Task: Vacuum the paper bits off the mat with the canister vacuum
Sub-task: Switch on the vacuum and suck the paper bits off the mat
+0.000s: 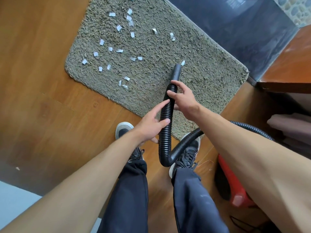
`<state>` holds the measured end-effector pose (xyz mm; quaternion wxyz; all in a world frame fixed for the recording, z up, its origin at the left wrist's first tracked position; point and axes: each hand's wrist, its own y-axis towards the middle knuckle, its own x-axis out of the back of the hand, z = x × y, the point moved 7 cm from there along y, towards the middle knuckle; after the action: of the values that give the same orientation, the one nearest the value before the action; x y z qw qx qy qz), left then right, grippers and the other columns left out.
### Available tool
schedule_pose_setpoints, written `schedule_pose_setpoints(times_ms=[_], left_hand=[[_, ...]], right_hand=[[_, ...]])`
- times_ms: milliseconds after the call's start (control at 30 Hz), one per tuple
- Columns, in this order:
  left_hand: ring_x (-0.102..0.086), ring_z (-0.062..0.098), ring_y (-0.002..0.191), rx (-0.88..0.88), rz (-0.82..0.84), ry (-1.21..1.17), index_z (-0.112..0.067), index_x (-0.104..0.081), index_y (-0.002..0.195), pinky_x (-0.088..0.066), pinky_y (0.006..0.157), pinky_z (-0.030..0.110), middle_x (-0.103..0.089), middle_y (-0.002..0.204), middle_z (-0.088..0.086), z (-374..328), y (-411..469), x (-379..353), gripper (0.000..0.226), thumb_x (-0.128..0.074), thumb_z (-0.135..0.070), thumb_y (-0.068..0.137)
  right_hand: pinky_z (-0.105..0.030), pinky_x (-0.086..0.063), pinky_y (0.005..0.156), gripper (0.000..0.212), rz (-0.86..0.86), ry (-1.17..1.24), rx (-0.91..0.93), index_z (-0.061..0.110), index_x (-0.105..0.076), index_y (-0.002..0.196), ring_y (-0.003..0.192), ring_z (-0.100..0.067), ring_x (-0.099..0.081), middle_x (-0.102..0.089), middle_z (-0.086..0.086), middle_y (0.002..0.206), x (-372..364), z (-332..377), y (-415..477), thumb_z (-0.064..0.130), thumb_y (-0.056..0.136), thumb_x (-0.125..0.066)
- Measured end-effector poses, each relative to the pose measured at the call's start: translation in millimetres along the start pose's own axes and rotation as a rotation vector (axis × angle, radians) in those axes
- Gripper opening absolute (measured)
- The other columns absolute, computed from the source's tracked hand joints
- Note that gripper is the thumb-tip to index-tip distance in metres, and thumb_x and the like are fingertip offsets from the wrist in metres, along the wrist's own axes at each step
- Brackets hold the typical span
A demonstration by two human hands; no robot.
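Note:
A grey shaggy mat (168, 52) lies on the wooden floor with several white paper bits (109, 48) scattered over its left and far parts. I hold a black ribbed vacuum hose (165, 115) with both hands. My right hand (182, 96) grips it near the smooth nozzle (176, 72), whose tip points at a paper bit (183, 62). My left hand (151, 125) grips the hose lower down, thumb across it. The hose loops past my shoes and runs off to the right.
A red canister vacuum (234, 184) stands by my right leg. A dark cabinet front (235, 31) borders the mat's far right edge, and a wooden table corner (286, 78) juts in at right. One stray paper bit (17, 168) lies on the floor at left.

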<state>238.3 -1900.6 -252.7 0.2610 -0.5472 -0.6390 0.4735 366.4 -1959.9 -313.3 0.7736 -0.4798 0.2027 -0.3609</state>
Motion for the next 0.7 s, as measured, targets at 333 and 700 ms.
schedule_pose_setpoints(times_ms=[333, 700], left_hand=[[-0.07, 0.028, 0.097, 0.009, 0.028, 0.049, -0.063, -0.025, 0.141, -0.06, 0.067, 0.049, -0.069, 0.095, 0.005, -21, 13, -14, 0.066, -0.053, -0.018, 0.101], [-0.071, 0.02, 0.093, -0.026, 0.024, 0.002, -0.063, -0.025, 0.141, -0.062, 0.069, 0.049, -0.07, 0.097, 0.003, -36, -2, 1, 0.065, -0.053, -0.02, 0.101]], right_hand=[[-0.037, -0.058, 0.069, 0.042, -0.03, 0.082, 0.008, 0.022, -0.052, 0.132, 0.083, -0.016, -0.066, -0.064, -0.005, 0.102, 24, 6, 8, 0.003, 0.095, -0.056], [-0.036, -0.057, 0.069, 0.044, -0.036, 0.053, 0.011, 0.024, -0.053, 0.133, 0.083, -0.016, -0.065, -0.063, -0.008, 0.11, 8, 34, 1, 0.004, 0.094, -0.057]])
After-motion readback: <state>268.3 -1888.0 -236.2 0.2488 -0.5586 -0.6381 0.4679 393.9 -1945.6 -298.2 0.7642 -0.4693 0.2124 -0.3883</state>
